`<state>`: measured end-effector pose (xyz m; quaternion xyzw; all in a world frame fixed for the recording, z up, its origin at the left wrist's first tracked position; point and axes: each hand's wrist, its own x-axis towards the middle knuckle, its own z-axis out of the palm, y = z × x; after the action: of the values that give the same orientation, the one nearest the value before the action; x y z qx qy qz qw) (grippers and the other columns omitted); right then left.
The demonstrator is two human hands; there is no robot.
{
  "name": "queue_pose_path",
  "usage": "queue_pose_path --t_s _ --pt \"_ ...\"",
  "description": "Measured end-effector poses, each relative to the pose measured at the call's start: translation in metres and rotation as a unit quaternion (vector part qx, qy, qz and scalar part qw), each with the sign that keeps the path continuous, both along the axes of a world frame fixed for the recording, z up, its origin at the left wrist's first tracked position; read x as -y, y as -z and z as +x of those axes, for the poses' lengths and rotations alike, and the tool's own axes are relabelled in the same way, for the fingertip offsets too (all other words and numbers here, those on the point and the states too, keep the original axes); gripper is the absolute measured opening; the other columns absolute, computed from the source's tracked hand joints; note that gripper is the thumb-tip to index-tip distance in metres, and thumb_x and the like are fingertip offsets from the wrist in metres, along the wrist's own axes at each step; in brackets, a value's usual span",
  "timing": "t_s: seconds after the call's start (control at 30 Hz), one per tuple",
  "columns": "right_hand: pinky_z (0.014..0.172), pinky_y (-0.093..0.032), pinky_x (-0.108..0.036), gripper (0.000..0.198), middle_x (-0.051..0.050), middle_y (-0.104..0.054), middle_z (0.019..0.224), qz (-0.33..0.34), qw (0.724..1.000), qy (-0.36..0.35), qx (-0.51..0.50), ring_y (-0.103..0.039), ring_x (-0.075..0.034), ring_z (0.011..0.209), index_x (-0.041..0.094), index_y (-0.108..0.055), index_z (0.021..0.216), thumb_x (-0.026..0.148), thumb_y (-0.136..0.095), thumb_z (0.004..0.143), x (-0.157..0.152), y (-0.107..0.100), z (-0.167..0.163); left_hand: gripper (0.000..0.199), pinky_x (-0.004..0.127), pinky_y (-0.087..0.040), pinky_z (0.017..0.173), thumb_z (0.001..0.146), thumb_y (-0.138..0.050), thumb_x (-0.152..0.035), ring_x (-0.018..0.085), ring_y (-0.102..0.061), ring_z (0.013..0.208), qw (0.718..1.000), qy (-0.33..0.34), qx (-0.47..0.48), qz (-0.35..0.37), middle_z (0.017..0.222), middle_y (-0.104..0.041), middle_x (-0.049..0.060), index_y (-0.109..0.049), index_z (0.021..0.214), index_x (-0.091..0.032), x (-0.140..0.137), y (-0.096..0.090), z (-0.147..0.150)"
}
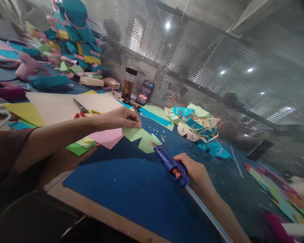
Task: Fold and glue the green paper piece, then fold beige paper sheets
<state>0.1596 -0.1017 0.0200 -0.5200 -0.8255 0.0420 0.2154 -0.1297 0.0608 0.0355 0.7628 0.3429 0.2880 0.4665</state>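
My left hand (pixel 128 118) pinches the upper edge of a light green paper cutout (pixel 134 134), which has notched, folded-looking flaps. Wrapped around the grip of a blue hot glue gun (pixel 167 162) is my right hand (pixel 194 168). The gun's brass nozzle points at the cutout's right flap, close to a few tiny pink squares there; whether the tip touches the paper I cannot tell. A long clear glue stick (pixel 207 211) sticks out of the gun's rear. Small pink and blue paper bits (pixel 162 135) lie scattered just beyond the cutout.
Scissors (pixel 84 109) lie on cream paper (pixel 58 104) behind my left forearm. A heap of dotted paper pieces (pixel 197 125) sits at right, near a loose glue stick (pixel 236 162). A jar (pixel 129 82) and phone (pixel 145 91) stand before the perforated metal screen (pixel 152 44).
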Motion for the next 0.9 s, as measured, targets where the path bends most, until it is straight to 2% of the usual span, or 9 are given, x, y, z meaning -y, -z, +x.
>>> queue_pose_path --t_s 0.27,0.5,0.9 --pt "0.062 -0.041 -0.021 0.014 0.0 -0.068 0.085 -0.033 0.999 -0.011 -0.025 -0.064 -0.015 0.07 0.023 -0.058 0.096 0.017 -0.059 0.084 -0.003 0.009 0.0 0.02 0.021 -0.039 0.055 0.08 -0.072 -0.037 0.012 -0.054 0.063 0.999 -0.021 0.028 -0.002 0.07 -0.062 0.001 -0.071 0.079 -0.017 -0.004 0.001 0.0" --pt "0.059 -0.041 -0.02 0.015 0.001 -0.067 0.083 -0.012 0.999 -0.013 -0.046 -0.064 -0.014 0.068 0.023 -0.058 0.095 0.016 -0.062 0.083 -0.009 0.017 0.005 0.019 0.021 -0.04 0.056 0.08 -0.072 -0.036 0.012 -0.054 0.063 0.999 -0.019 0.035 -0.005 0.07 -0.063 0.0 -0.07 0.079 -0.017 -0.003 0.002 0.001" --pt "0.059 -0.04 -0.021 0.015 0.0 -0.068 0.084 -0.008 0.998 -0.015 -0.057 -0.064 -0.015 0.067 0.022 -0.06 0.096 0.016 -0.06 0.083 -0.01 0.019 0.005 0.02 0.021 -0.04 0.055 0.08 -0.072 -0.037 0.012 -0.054 0.062 0.999 -0.01 0.034 -0.004 0.069 -0.062 0.0 -0.07 0.079 -0.017 -0.002 0.002 0.001"
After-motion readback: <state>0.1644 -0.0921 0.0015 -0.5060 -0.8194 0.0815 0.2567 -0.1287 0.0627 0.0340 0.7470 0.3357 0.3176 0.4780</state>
